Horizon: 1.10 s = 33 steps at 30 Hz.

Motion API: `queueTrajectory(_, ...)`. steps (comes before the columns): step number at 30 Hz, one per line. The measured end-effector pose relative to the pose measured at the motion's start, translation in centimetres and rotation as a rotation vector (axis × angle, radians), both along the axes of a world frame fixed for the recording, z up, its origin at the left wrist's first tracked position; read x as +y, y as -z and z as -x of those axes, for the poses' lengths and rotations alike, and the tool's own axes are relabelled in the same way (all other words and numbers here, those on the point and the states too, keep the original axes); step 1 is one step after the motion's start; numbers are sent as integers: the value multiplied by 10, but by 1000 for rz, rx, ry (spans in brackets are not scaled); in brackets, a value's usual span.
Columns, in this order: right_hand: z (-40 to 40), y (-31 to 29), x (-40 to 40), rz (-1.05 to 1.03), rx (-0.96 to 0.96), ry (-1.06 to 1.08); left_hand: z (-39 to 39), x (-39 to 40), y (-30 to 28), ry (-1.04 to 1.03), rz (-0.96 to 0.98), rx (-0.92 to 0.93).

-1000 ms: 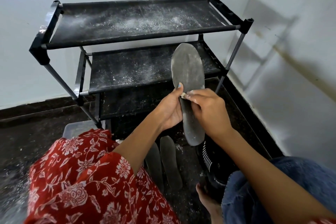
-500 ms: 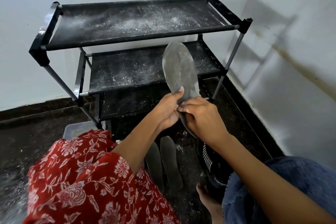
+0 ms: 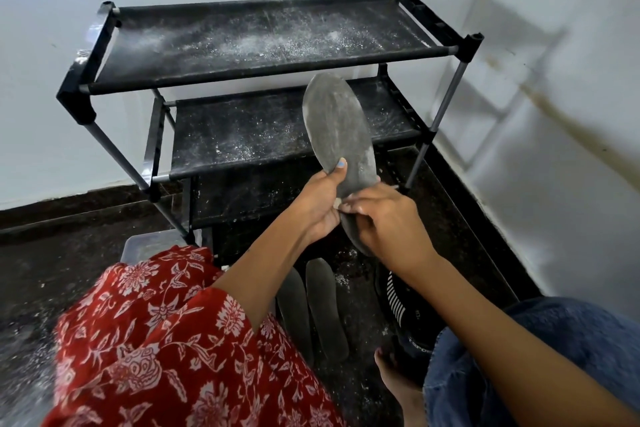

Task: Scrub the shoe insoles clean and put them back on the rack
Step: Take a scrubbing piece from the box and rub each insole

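Insole upright between left-hand fingers and right-hand fingers.

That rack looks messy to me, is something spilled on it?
Yes. White powder is scattered over the rack's top shelf and the shelf below, and more dusts the floor at lower left. The shelves hold no insoles: one insole is in both hands, two more lie on the floor.

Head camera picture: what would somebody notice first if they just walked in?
Probably the grey insole held up in the middle, gripped by the left hand and right hand. Behind it stands a black shoe rack dusted with white powder, and two more insoles lie on the dark floor below.
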State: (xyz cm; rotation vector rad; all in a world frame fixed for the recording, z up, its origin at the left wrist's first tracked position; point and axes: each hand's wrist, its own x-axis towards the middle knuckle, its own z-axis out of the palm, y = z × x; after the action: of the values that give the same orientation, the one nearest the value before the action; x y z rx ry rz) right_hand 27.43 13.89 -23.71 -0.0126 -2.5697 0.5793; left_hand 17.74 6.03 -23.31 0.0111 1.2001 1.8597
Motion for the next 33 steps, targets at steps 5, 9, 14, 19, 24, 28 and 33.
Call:
queueTrajectory(5,-9,0,4,115,-49,-49,0,-3,2,9,10,11)
queueTrajectory(9,2,-5,18,95,188,168,-3,-1,4,32,38,86)
queueTrajectory(14,13,-2,27,29,93,203,-10,-1,5,58,43,117)
queueTrajectory(19,4,7,15,-32,-22,169,-4,0,7,-19,72,67)
queueTrajectory(24,6,-1,22,84,126,264,-6,0,12,6,94,87)
queueTrajectory(28,16,3,28,75,107,261,-9,1,11,51,86,99)
queueTrajectory(33,8,6,20,43,-51,254,-2,-1,10,-18,93,92)
